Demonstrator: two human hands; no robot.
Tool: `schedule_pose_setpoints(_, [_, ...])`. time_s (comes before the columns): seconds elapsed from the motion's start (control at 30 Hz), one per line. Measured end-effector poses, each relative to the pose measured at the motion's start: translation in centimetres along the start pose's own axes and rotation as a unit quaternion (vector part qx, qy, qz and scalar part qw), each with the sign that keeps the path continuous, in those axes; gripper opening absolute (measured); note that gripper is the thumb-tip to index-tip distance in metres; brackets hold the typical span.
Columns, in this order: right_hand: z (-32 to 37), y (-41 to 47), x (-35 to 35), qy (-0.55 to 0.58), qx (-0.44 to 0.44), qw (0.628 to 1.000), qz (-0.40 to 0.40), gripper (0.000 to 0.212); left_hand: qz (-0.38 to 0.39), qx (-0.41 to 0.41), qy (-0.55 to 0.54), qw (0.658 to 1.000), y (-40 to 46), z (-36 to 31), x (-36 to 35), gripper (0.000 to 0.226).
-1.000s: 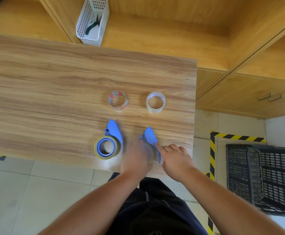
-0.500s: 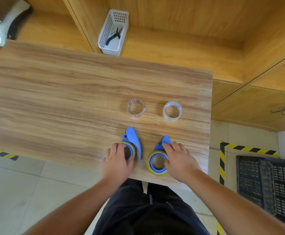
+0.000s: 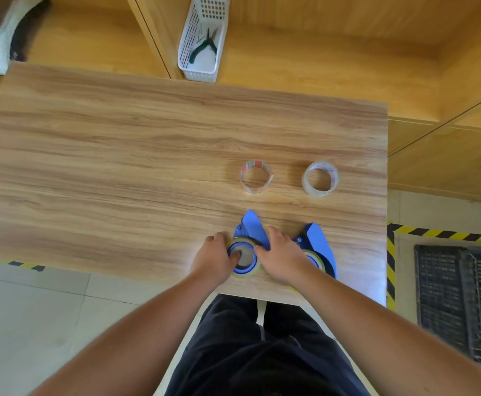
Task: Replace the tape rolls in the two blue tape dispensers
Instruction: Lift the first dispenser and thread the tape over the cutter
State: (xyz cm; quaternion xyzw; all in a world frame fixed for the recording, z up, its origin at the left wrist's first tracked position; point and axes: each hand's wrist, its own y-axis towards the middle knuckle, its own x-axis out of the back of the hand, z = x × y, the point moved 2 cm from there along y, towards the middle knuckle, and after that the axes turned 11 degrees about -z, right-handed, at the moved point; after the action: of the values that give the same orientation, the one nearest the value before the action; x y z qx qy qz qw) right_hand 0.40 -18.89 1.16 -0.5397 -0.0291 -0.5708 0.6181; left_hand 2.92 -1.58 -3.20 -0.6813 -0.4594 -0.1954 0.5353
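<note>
Blue tape dispensers, two: the left dispenser (image 3: 247, 247) and the right dispenser (image 3: 317, 250) lie side by side near the front edge of the table (image 3: 119, 167), each with a yellowish roll on its hub. The left hand (image 3: 215, 260) is curled narrowly over the left dispenser's roll (image 3: 243, 260), a fingertip inside the core; the right hand (image 3: 283, 258) is spread flat between the two dispensers, pressing the left one's blue blade guard, its wrist over the right one's roll. Replacement rolls, a red-printed clear roll (image 3: 255, 176) and a plain clear roll (image 3: 320, 178), sit farther back on the table, untouched. Risks judged: with the dispenser so close to the front edge, a hard pull on the roll could drag it off; a finger could be nicked by the cutter under the guard.
</note>
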Motion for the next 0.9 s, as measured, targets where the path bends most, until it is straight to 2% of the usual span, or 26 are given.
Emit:
schedule_pose_setpoints(0.2, [0.6, 0.9, -0.8, 0.016, -0.062, 0.998, 0.009, 0.047, 0.014, -0.008, -0.011, 1.000, 1.0, 0.5, -0.3, 0.019])
schedule_pose_setpoints(0.53, [0.9, 0.9, -1.0, 0.044, -0.088, 0.995, 0.015, 0.045, 0.012, -0.043, -0.017, 0.999, 1.4, 0.6, 0.7, 0.016])
schedule_pose_setpoints(0.6, [0.8, 0.9, -0.8, 0.063, -0.086, 0.994, 0.013, 0.051, 0.004, -0.053, -0.024, 0.998, 1.1, 0.4, 1.2, 0.016])
schedule_pose_setpoints(0.7, [0.8, 0.7, -0.4, 0.096, -0.085, 0.992, 0.009, 0.081, -0.017, -0.060, -0.034, 0.997, 0.6, -0.2, 2.0, 0.018])
schedule_pose_setpoints(0.77, [0.9, 0.3, 0.1, 0.129, -0.090, 0.988, 0.008, 0.093, -0.030, -0.063, -0.055, 0.996, 0.2, -0.8, 2.7, 0.021])
schedule_pose_setpoints(0.9, [0.5, -0.2, 0.8, 0.233, -0.085, 0.969, -0.018, 0.087, -0.049, -0.075, -0.089, 0.992, -0.8, -2.4, 4.0, 0.034])
